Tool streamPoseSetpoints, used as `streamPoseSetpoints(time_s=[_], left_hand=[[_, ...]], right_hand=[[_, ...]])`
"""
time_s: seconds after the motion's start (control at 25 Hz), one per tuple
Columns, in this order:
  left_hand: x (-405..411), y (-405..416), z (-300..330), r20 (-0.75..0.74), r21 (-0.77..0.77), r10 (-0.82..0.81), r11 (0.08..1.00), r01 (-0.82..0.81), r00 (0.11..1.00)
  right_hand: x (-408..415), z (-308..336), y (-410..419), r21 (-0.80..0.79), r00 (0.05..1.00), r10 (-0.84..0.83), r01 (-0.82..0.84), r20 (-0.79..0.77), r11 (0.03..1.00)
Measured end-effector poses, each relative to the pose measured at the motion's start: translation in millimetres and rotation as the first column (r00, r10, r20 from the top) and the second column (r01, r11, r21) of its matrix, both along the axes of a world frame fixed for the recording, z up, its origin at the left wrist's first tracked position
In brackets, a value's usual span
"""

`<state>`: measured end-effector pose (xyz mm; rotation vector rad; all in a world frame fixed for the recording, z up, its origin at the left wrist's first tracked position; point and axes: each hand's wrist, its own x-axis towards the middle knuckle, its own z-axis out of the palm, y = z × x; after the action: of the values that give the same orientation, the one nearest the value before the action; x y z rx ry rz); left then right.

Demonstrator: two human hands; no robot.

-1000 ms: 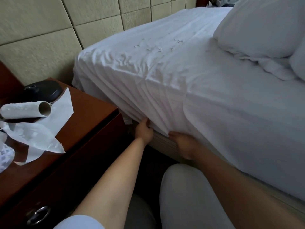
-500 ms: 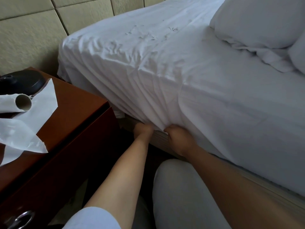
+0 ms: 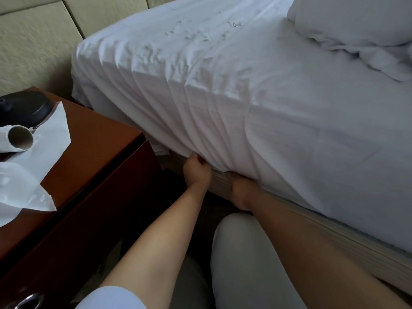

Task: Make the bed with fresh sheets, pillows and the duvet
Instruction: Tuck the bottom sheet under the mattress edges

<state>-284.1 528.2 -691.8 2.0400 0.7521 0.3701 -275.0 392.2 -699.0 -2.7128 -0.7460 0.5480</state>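
Observation:
A white sheet covers the mattress and hangs in gathered folds down its near side. My left hand grips the bunched lower edge of the sheet at the mattress bottom. My right hand sits just to its right, fingers pushed under the sheet's edge against the ribbed bed base; its fingertips are hidden. A white pillow lies on the bed at the upper right.
A reddish wooden nightstand stands close on the left, with a paper roll, loose white paper and a black object. Padded beige wall panels are behind. My knee fills the narrow gap below.
The view has tilted and moved closer to the bed corner. My left hand shifted slightly along the sheet's edge, and my right hand went deeper under the sheet.

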Motion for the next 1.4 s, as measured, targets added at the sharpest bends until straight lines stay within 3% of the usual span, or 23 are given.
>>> streamPoseSetpoints(time_s=[0.08, 0.16, 0.24, 0.36, 0.44, 0.52, 0.6, 0.64, 0.68, 0.72, 0.8, 0.88, 0.96, 1.08, 1.28, 1.4], left_hand=[[-11.1, 8.7, -6.2, -0.042, 0.336, -0.264, 0.905, 0.262, 0.964], [-18.8, 21.2, -17.0, -0.206, 0.590, -0.486, 0.630, 0.504, 0.849], [-18.6, 34.1, -18.4, -0.451, 0.642, -0.489, 0.403, 0.651, 0.747], [-9.0, 44.2, -10.6, -0.661, 0.566, -0.413, 0.274, 0.777, 0.627], [-3.5, 47.8, -9.2, -0.684, 0.534, -0.418, 0.271, 0.801, 0.598], [-0.7, 48.0, -11.7, -0.599, 0.498, -0.491, 0.389, 0.775, 0.632], [1.0, 40.7, -8.0, -0.369, 0.453, -0.448, 0.679, 0.578, 0.814], [2.3, 35.5, -4.3, -0.251, 0.384, -0.319, 0.834, 0.396, 0.914], [3.6, 30.8, -1.5, -0.158, 0.268, -0.167, 0.941, 0.205, 0.973], [5.5, 26.1, 0.2, -0.089, 0.127, -0.040, 0.991, 0.052, 0.995], [12.9, 20.6, -1.0, 0.019, -0.187, 0.144, 0.973, -0.138, 0.989], [19.4, 19.4, -0.5, 0.100, -0.512, 0.351, 0.820, -0.254, 0.931], [23.8, 24.8, -2.0, 0.136, -0.695, 0.480, 0.669, -0.261, 0.867], [28.0, 35.7, 1.2, 0.208, -0.762, 0.483, 0.625, -0.169, 0.851], [45.3, 53.7, 0.9, 0.199, -0.814, 0.612, 0.538, -0.218, 0.765], [54.1, 55.5, 4.4, 0.204, -0.783, 0.618, 0.569, -0.253, 0.759]], right_hand=[[2.9, 1.5, -2.3, -0.044, 0.999, 0.033, -0.033, 0.007, 0.998], [3.4, 9.0, -2.0, -0.085, 0.993, 0.063, -0.054, 0.104, 0.995], [0.4, 12.7, 3.9, -0.045, 0.961, 0.185, -0.179, 0.205, 0.983], [1.5, 6.4, 17.3, -0.043, 0.969, 0.205, -0.201, 0.141, 0.979], [6.0, 1.2, 25.1, -0.022, 0.988, 0.124, -0.122, 0.087, 0.992], [12.5, -0.8, 31.0, 0.014, 0.995, 0.088, -0.088, 0.046, 0.996], [16.0, -0.2, 34.6, 0.063, 0.999, 0.036, -0.038, 0.026, 0.997], [16.1, -0.1, 35.1, 0.072, 1.000, 0.014, -0.016, 0.027, 0.997], [14.7, 0.3, 35.4, 0.070, 1.000, 0.004, -0.006, 0.029, 0.998], [12.3, 1.0, 35.2, 0.069, 1.000, 0.008, -0.010, 0.026, 0.998], [7.1, -0.7, 35.0, 0.088, 0.997, 0.060, -0.063, 0.039, 0.994], [7.1, 1.6, 38.6, 0.141, 0.992, 0.110, -0.117, 0.059, 0.983], [9.9, 2.3, 44.5, 0.156, 0.992, 0.120, -0.124, 0.039, 0.980], [14.5, -1.6, 60.9, 0.122, 0.996, 0.089, -0.090, 0.008, 0.988], [31.4, -8.7, 76.9, 0.137, 0.995, 0.072, -0.063, -0.063, 0.989], [37.3, -10.5, 74.0, 0.202, 0.990, 0.104, -0.084, -0.091, 0.976]])
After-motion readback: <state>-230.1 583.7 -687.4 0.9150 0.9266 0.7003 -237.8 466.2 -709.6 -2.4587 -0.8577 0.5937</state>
